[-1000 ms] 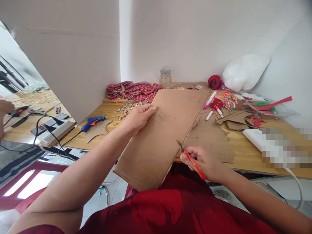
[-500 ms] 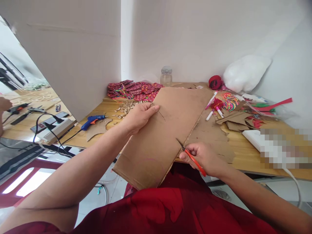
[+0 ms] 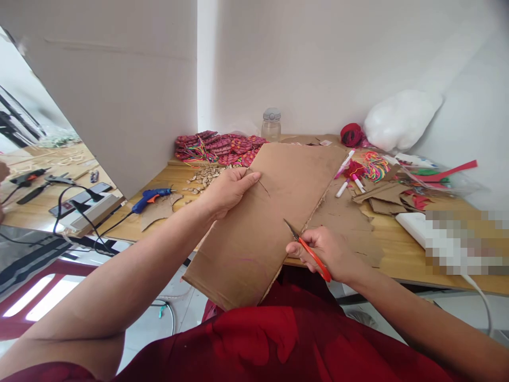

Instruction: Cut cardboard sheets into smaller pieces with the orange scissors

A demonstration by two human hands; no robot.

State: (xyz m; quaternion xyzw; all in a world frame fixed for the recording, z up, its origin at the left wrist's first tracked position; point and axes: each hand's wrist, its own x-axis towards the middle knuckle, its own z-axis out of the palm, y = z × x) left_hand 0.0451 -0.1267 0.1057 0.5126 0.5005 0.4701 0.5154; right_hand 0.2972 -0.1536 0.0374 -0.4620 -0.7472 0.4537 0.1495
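A large brown cardboard sheet [image 3: 246,244] is tilted over the table's front edge, its lower end by my red clothing. My left hand [image 3: 233,191] grips its left edge, thumb on top, beside a short dark line on the surface. My right hand [image 3: 322,252] is closed on orange-handled scissors [image 3: 312,254] at the sheet's right edge. Their dark blades lie over the cardboard, pointing up and left, and look nearly closed. A faint purple curve is drawn on the lower part of the sheet.
A blue glue gun [image 3: 153,199] and a power strip [image 3: 91,209] lie at the left. Patterned bundles [image 3: 222,148] and a jar [image 3: 271,126] stand behind. Markers [image 3: 345,164], cardboard scraps [image 3: 384,196] and a white device [image 3: 417,231] are on the right. Another person's hand [image 3: 3,172] shows far left.
My right hand and the scissors have moved slightly up and left across the cardboard. My left hand and the sheet have barely moved.
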